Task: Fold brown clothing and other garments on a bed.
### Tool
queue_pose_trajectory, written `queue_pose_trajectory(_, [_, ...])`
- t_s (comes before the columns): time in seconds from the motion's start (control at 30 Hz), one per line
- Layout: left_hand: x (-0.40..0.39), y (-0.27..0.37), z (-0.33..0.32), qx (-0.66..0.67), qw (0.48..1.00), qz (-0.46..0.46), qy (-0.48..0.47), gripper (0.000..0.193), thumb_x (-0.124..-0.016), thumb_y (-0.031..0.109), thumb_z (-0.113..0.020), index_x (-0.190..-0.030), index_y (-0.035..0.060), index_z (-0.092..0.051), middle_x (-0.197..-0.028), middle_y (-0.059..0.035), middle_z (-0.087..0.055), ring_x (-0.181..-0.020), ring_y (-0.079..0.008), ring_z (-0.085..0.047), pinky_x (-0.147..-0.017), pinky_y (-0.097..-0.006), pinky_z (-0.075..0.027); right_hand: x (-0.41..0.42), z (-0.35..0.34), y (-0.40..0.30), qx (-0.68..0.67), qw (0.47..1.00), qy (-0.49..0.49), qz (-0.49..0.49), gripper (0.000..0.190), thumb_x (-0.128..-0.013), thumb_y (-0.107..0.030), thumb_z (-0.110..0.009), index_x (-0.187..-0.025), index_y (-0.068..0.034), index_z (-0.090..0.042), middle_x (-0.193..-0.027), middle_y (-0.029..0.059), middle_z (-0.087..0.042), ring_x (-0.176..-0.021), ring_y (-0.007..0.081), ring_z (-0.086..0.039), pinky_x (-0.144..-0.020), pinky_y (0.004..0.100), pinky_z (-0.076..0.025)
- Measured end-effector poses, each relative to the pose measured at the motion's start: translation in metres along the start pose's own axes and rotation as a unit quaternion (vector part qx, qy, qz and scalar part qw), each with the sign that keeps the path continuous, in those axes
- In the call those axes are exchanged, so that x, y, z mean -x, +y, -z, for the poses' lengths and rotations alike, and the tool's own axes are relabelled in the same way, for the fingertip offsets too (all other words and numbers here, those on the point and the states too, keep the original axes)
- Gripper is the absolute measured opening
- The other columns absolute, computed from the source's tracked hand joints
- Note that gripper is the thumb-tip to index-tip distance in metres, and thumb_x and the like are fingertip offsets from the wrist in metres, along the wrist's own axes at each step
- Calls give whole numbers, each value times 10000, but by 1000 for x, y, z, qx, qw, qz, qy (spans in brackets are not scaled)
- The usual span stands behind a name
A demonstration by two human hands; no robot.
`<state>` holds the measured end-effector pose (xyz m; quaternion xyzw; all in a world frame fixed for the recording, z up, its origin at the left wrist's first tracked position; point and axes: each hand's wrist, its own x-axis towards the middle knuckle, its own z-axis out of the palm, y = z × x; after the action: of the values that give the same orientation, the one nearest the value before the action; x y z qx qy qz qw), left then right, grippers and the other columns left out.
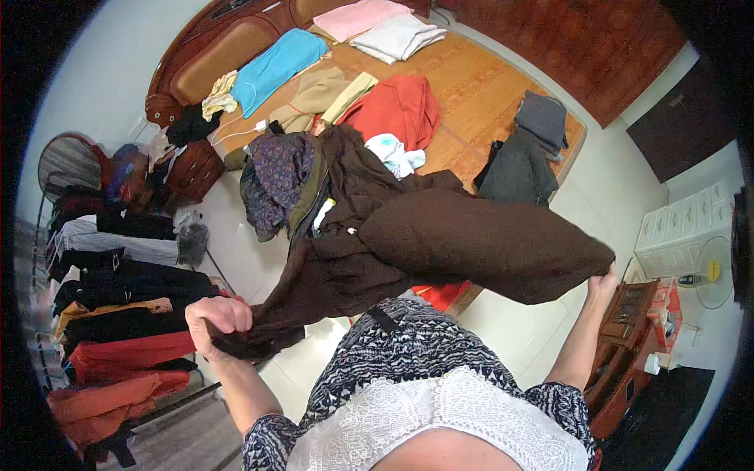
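Observation:
A large dark brown garment [477,241] stretches between my two hands in front of my body. My left hand [221,321] is closed in a fist around one end of it, low on the left. At the far right end, my right hand [602,285] grips the other edge, its fingers partly hidden by the cloth. The garment's upper part lies bunched over the near edge of the bed, close to a purple patterned garment [291,159]. A small white tag [352,231] shows near its middle.
On the wooden bed surface [471,106] lie a red garment [406,109], a blue cloth [277,68], a folded white cloth [397,38] and dark folded clothes [524,165]. A rack of hanging clothes [129,282] stands at left. White drawers [677,229] are at right.

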<state>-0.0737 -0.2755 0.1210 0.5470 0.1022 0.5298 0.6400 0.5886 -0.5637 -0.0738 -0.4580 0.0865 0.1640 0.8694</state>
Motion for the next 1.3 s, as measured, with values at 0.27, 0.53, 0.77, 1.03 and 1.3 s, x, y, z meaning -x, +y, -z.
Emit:
queue_pose_trajectory(0.27, [-93,54,40,-254,954,-66,148,264,-943,234,-412,-868,-3,-500,-732,-71,-477,-649,-150,-476,-585,-272,-422,32,134,46,-12,986,145,-83,417,-872,-176,-272,-1087,78,-523,-1103,224,-555,-1040,368,-519,-932,507,-398])
queue_pose_trajectory(0.53, [-198,108,46,-265,947,-102,148,212,-927,195,-454,-950,6,-547,-801,-49,-564,-690,-135,-563,-625,-266,-484,-1,121,41,-10,990,141,-27,391,-925,-188,-270,-1114,74,-491,-1139,224,-531,-1053,360,-511,-930,480,-409])
queue_pose_trajectory(0.77, [-215,122,45,-171,977,-81,102,185,-906,180,-493,-979,27,-567,-819,-63,-612,-722,-161,-600,-657,-306,-509,-4,84,26,-44,994,90,-32,392,-902,-195,-307,-1117,72,-498,-1126,208,-545,-1062,342,-509,-955,475,-385])
queue_pose_trajectory(1.03, [-125,55,-15,-234,972,-18,-13,394,-847,411,-551,-764,41,-442,-638,-53,-462,-523,-146,-435,-459,-275,-363,55,66,42,-132,987,-41,-83,416,-886,-204,-335,-1164,74,-472,-1210,210,-498,-1123,342,-468,-1002,483,-331])
queue_pose_trajectory(1.3, [-51,-95,-99,-184,899,190,-350,144,-794,105,-581,-763,-26,-631,-1168,-226,-522,-1091,-313,-499,-924,-398,-372,214,-34,113,31,926,-251,-282,290,-788,-96,-502,-1047,28,-538,-1043,128,-585,-972,244,-565,-878,387,-444])
